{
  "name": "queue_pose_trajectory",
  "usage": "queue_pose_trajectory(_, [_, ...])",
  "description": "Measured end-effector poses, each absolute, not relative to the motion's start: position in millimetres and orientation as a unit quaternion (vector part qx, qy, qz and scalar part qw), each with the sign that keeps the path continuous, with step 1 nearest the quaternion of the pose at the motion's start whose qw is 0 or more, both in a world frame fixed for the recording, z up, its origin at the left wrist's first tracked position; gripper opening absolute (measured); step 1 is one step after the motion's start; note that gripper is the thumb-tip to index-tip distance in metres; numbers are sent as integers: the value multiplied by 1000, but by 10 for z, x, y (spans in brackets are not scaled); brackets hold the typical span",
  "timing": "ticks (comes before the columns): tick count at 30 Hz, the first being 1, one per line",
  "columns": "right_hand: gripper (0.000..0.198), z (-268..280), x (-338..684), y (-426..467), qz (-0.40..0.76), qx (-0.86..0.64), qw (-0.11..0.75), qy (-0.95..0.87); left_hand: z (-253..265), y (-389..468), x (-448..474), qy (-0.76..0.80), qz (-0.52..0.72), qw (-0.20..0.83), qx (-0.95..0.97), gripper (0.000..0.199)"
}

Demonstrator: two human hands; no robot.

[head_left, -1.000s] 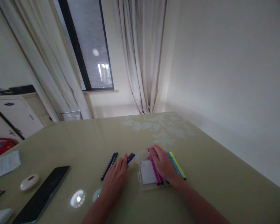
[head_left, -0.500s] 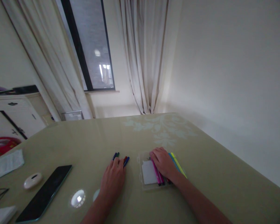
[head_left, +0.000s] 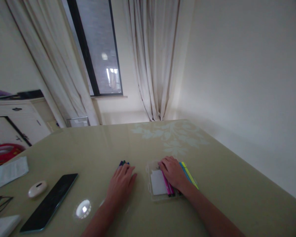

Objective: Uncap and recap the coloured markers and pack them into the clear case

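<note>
My left hand [head_left: 120,181] lies over several dark-capped marker pens [head_left: 123,163] on the table. Its thumb and forefinger stretch to the right, apart, and most of each pen is hidden under the hand. My right hand [head_left: 172,171] curls over the marker pens lying across a clear plastic case [head_left: 150,191], its fingers bent down on their far ends. Below that palm show magenta pens [head_left: 168,187]; a yellow pen [head_left: 189,174] and a blue pen [head_left: 185,171] stick out to its right. A white card [head_left: 158,182] is inside the case.
To the left lie a black phone [head_left: 50,202], an oval white case [head_left: 37,189], a shiny round disc [head_left: 83,209], glasses [head_left: 1,204], a white box [head_left: 5,225] and a folded pale sheet [head_left: 11,171]. A wall [head_left: 249,98] borders the table's right side.
My left hand has shifted the pens at its right leftward, closer to the others, and its thumb and forefinger have spread. My right hand stays on the case. The view has turned slightly.
</note>
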State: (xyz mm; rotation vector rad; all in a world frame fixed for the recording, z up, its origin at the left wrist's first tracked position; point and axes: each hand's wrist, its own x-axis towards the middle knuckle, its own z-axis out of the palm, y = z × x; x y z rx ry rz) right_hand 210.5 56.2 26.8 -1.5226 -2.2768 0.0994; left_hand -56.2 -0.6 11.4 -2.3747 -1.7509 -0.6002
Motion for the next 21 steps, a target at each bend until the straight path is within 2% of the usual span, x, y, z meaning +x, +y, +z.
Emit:
queue_pose_trajectory(6, [33, 242, 2104, 566, 33, -544, 203, -814, 176, -233, -276, -408, -187, -55, -892, 47])
queue_pose_trajectory(12, [35, 233, 2099, 579, 41, -544, 207, -812, 173, -270, -228, -419, -150, -78, -892, 48])
queue_pose_trajectory(21, [31, 247, 2118, 592, 69, -541, 237, -804, 184, -272, -197, -430, -156, -68, -887, 47])
